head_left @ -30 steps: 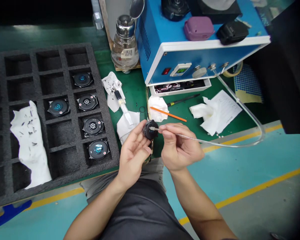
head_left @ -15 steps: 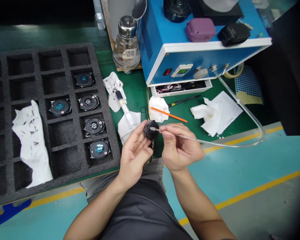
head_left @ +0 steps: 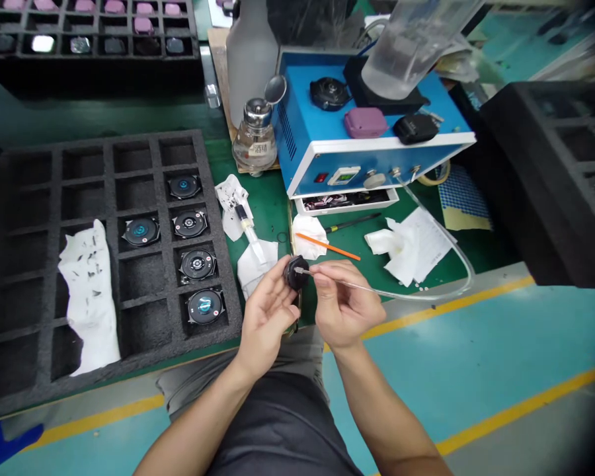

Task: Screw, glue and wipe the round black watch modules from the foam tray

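— What's that part like?
— A small round black part (head_left: 296,272), near the table's front edge, pinched in your left hand (head_left: 268,317).
— And your right hand (head_left: 344,305)?
— Its fingertips pinch a thin metal nozzle (head_left: 302,270), tip touching the part.

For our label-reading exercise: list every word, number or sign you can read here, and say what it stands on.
"酒精": white label on the glass dispenser bottle.
Display on the blue machine: too small to read.
Printed sheet by the tissues: too blurred to read.
Round parts in the foam tray: no legible marks.
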Demonstrator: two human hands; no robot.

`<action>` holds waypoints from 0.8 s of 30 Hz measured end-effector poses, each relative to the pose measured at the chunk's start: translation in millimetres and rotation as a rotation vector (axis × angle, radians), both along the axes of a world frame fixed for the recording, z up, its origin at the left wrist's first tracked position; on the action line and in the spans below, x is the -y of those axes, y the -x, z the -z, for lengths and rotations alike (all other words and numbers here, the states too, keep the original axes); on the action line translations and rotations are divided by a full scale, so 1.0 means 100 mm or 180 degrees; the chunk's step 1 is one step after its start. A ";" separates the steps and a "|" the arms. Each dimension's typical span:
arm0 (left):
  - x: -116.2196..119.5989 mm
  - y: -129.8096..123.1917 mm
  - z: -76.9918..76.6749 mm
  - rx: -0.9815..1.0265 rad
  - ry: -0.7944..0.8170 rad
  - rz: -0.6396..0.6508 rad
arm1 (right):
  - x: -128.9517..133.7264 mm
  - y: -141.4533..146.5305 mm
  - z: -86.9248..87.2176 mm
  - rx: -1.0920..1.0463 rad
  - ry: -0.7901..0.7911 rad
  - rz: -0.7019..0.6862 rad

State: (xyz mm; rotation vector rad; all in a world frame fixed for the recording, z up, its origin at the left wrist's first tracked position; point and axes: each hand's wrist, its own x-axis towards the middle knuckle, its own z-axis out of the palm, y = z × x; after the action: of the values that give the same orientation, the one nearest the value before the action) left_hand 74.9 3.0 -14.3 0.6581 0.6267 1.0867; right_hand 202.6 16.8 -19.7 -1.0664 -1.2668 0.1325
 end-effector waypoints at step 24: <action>-0.02 0.02 -0.04 -0.0060 0.0255 -0.0213 | -0.03 0.04 -0.04 0.0041 0.0044 -0.0029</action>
State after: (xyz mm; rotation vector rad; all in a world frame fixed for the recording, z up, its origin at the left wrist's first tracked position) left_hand 72.9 5.3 -10.3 0.5819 0.7091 1.1127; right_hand 198.5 20.2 -16.1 -1.0748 -1.2839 0.1416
